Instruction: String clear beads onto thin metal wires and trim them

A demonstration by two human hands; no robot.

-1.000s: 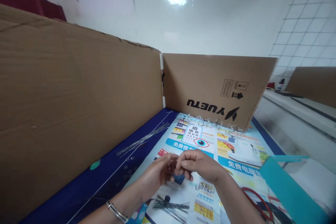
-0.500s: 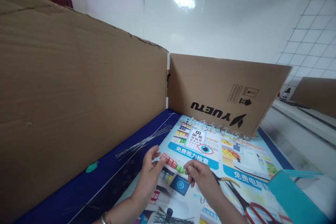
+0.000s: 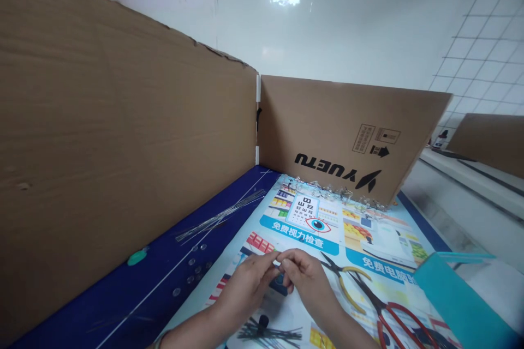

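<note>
My left hand (image 3: 250,282) and my right hand (image 3: 306,277) meet at the fingertips over the printed poster sheet (image 3: 266,234). Both are closed in a pinch, and whatever lies between the fingers is too small to make out. Just right of my right hand are yellow-handled pliers (image 3: 351,290), with red-handled scissors (image 3: 380,305) beside them. Below the hands, a bundle of dark thin wires (image 3: 282,332) lies on the sheet by a small black cylinder (image 3: 262,323).
Cardboard panels stand at the left (image 3: 131,136) and back (image 3: 327,120). Small clear wire-and-bead pieces (image 3: 344,192) line the back panel's foot. Thin wires (image 3: 221,215), clear beads (image 3: 190,279) and a green blob (image 3: 137,257) lie on blue. A teal box (image 3: 454,289) stands right.
My left hand has turned inward and moved right, so its fingertips now meet those of my right hand. Clear beads on the blue surface show more plainly. The view has shifted slightly.
</note>
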